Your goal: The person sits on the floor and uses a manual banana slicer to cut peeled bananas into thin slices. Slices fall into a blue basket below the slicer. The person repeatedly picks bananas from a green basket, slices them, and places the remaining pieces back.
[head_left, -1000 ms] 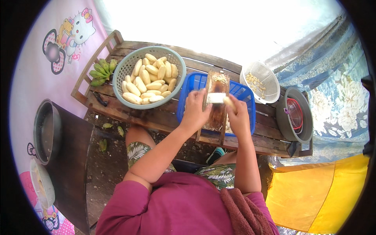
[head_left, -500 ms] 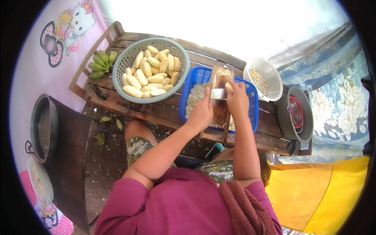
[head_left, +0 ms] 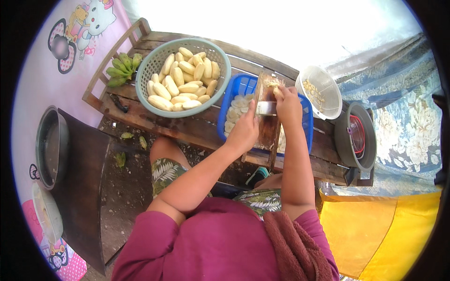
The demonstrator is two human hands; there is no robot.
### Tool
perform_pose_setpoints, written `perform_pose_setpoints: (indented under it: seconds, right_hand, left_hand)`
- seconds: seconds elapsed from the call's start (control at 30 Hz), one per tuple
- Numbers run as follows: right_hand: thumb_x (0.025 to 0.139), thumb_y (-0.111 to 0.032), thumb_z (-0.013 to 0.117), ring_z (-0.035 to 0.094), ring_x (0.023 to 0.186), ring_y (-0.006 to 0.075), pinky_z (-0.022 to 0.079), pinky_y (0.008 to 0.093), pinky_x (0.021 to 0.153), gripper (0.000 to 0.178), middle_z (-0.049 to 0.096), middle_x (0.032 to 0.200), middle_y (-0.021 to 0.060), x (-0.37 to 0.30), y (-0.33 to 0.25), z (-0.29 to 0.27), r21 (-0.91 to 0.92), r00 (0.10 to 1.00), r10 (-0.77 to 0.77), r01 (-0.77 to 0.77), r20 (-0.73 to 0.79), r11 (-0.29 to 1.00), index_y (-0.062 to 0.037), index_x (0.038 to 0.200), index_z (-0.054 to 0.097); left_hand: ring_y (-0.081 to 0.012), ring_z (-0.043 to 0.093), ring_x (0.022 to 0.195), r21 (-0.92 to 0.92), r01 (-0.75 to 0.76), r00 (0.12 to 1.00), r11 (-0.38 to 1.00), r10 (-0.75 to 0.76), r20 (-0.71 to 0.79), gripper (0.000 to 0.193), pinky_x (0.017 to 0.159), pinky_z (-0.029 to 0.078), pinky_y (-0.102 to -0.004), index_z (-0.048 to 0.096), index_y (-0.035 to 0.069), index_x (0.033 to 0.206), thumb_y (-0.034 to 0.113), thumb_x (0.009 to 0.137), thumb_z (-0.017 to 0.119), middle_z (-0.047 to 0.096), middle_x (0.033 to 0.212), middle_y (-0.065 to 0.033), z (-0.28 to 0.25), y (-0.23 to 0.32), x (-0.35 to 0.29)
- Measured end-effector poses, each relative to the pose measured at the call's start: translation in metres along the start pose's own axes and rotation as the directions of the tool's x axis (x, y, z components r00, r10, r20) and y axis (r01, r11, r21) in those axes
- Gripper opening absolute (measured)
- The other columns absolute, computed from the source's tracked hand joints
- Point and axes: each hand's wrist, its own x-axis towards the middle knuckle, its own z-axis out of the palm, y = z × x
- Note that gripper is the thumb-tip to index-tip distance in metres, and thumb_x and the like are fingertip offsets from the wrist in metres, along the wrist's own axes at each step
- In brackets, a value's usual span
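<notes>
A wooden slicer board (head_left: 268,133) with a wide metal blade (head_left: 266,108) across it lies tilted over a blue plastic basket (head_left: 221,122). My left hand (head_left: 244,129) grips the board's left edge beside the blade. Held in my right hand (head_left: 289,107) is a peeled banana (head_left: 278,92), against the board just beyond the blade; my fingers cover part of it. Pale round banana slices (head_left: 233,115) lie in the basket under the board. Left of it stands a grey-green colander (head_left: 226,79) heaped with whole peeled bananas (head_left: 180,82).
Everything stands on a slatted wooden bench (head_left: 164,122). Green bananas (head_left: 123,68) lie at its left end. At right are a white strainer (head_left: 330,96) with small pieces and a grey basin (head_left: 368,154) holding a red-rimmed strainer (head_left: 357,136). Another basin (head_left: 52,145) sits far left.
My right hand has moved slightly away from me along the board, with the banana now beyond the blade. My left hand keeps its grip. The whole view has shifted a little.
</notes>
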Motion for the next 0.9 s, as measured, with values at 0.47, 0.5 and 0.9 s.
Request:
perform_pose_setpoints:
  seconds: [0.47,0.5,0.9]
  right_hand:
    - [0.098,-0.027,0.054,0.064,0.091,0.0433,0.051,0.049,0.079,0.028,0.057,0.11,0.0199,-0.022,-0.019,-0.006,0.031,0.999,0.046,-0.046,0.023,0.998,-0.008,0.113,0.068]
    - [0.098,-0.029,0.054,0.064,0.091,0.043,0.051,0.0483,0.079,0.029,0.057,0.11,0.0195,-0.002,-0.016,-0.002,0.02,0.996,0.076,-0.077,0.037,0.997,-0.0096,0.114,0.068]
    - [0.091,-0.02,0.066,0.064,0.09,0.0438,0.053,0.0491,0.074,0.024,0.059,0.109,0.0193,-0.1,-0.028,-0.027,0.022,0.999,0.044,-0.045,0.032,0.999,-0.0071,0.112,0.065]
  left_hand:
    - [-0.0462,0.048,0.126,-0.003,-0.033,0.999,0.999,0.033,-0.023,0.059,0.107,0.038,-0.0447,0.023,-0.003,0.153,0.01,0.099,0.043,0.049,0.136,-0.0345,0.002,-0.002,-0.001]
    - [-0.0463,0.048,0.126,-0.004,-0.026,0.999,1.0,0.026,-0.021,0.059,0.108,0.038,-0.0447,0.023,-0.004,0.153,0.01,0.099,0.043,0.048,0.136,-0.0345,0.001,-0.001,0.0]
    - [-0.0466,0.049,0.125,-0.03,-0.025,0.999,0.999,0.024,-0.029,0.058,0.106,0.039,-0.0448,0.025,-0.001,0.153,0.012,0.1,0.044,0.049,0.135,-0.0347,0.003,-0.002,-0.003]
